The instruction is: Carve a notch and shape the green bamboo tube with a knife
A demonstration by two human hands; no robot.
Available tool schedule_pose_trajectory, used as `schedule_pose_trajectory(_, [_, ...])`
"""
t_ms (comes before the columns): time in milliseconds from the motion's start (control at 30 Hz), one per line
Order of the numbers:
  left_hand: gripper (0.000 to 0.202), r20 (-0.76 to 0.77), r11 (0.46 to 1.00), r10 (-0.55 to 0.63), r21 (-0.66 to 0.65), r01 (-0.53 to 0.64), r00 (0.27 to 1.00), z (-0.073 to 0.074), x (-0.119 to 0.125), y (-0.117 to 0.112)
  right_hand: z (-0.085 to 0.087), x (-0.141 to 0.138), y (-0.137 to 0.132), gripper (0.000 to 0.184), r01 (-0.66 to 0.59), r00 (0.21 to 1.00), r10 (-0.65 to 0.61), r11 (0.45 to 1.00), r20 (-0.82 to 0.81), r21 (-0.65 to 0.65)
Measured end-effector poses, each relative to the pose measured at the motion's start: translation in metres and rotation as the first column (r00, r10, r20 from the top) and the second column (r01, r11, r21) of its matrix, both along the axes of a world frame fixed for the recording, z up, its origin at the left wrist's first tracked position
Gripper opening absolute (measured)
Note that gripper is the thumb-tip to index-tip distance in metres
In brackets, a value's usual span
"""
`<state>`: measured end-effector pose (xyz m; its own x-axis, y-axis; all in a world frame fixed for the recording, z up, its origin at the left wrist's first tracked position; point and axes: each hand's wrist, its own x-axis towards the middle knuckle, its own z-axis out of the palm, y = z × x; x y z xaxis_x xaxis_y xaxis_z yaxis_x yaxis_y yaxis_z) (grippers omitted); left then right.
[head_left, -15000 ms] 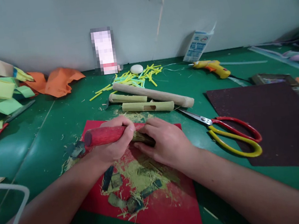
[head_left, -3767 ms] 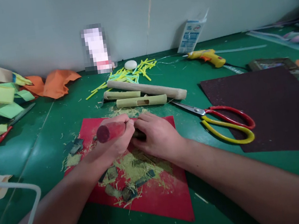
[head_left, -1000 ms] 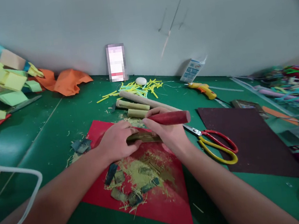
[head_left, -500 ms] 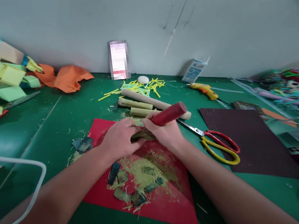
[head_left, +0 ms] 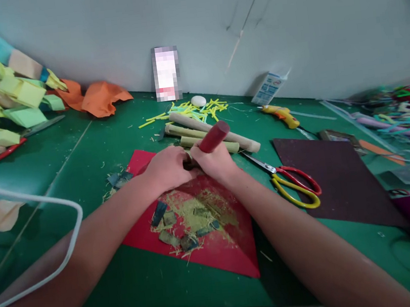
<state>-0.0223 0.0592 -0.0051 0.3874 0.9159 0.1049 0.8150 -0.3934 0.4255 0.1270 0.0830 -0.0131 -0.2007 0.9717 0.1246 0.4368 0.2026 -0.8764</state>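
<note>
My right hand (head_left: 216, 164) is closed round the red handle (head_left: 215, 137) of a tool whose working end is hidden behind my fingers. The handle stands up and leans slightly right. My left hand (head_left: 169, 168) is curled closed against my right fingertips, gripping a short olive-brown piece (head_left: 191, 164) that barely shows between the hands. Both hands are over a red sheet (head_left: 236, 256). Greenish shavings and powder (head_left: 189, 210) lie on it with several dark flat scraps (head_left: 159, 214). Just beyond the hands rest pale tan tube-like sticks (head_left: 225, 136).
Scissors (head_left: 297, 187) with red and yellow handles lie right, partly over a dark brown sheet (head_left: 339, 182). A yellow glue gun (head_left: 282, 115), yellow strips (head_left: 156, 118) and a phone (head_left: 166, 73) are at the back. Folded papers (head_left: 14, 92) heap up left; a white cable (head_left: 45, 193) crosses my left forearm.
The red handle has swung from leaning right to more upright. My hands have closed in tighter, hiding most of the olive-brown piece. The view has shifted, bringing the table's front edge into sight.
</note>
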Motion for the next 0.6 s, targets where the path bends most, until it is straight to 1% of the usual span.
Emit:
schedule_pose_trajectory(67, [0.03, -0.026, 0.999, 0.037, -0.026, -0.038, 0.999, 0.003, -0.001, 0.002, -0.001, -0.002, 0.001, 0.016, 0.022, 0.999, -0.023, 0.999, -0.035, -0.024])
schedule_pose_trajectory(133, [0.034, -0.048, 0.999, 0.036, 0.002, -0.036, 0.998, 0.001, -0.002, 0.003, 0.0, -0.002, 0.0, 0.019, 0.045, 0.997, -0.046, 0.999, -0.067, -0.019])
schedule_pose_trajectory(233, [0.033, -0.07, 0.995, -0.029, 0.097, 0.035, 0.997, -0.005, -0.004, 0.001, 0.001, -0.001, -0.004, 0.019, 0.051, 0.993, -0.051, 0.999, -0.102, -0.011])
schedule_pose_trajectory(300, [0.032, -0.127, 0.982, -0.065, 0.167, 0.086, 0.99, -0.01, -0.004, -0.001, 0.001, -0.001, -0.006, 0.017, 0.026, 0.994, -0.027, 1.0, -0.108, -0.006])
schedule_pose_trajectory(367, [0.032, -0.188, 0.965, -0.087, 0.229, 0.13, 0.978, -0.014, -0.004, -0.001, 0.001, 0.0, -0.006, 0.016, 0.001, 0.995, -0.001, 1.0, -0.095, 0.001])
schedule_pose_trajectory(433, [0.036, -0.22, 0.949, -0.096, 0.275, 0.156, 0.971, -0.016, -0.004, -0.001, 0.001, 0.0, -0.006, 0.018, 0.005, 0.996, -0.004, 1.0, -0.085, 0.014])
schedule_pose_trajectory(533, [0.046, -0.243, 0.947, -0.088, 0.28, 0.156, 0.966, -0.016, -0.006, 0.003, 0.002, 0.0, -0.003, 0.023, 0.014, 0.995, -0.013, 1.0, -0.101, 0.017])
schedule_pose_trajectory(600, [0.046, -0.255, 0.952, -0.096, 0.258, 0.163, 0.962, -0.016, -0.007, 0.005, 0.002, 0.0, -0.002, 0.023, 0.01, 0.994, -0.009, 1.0, -0.108, 0.01])
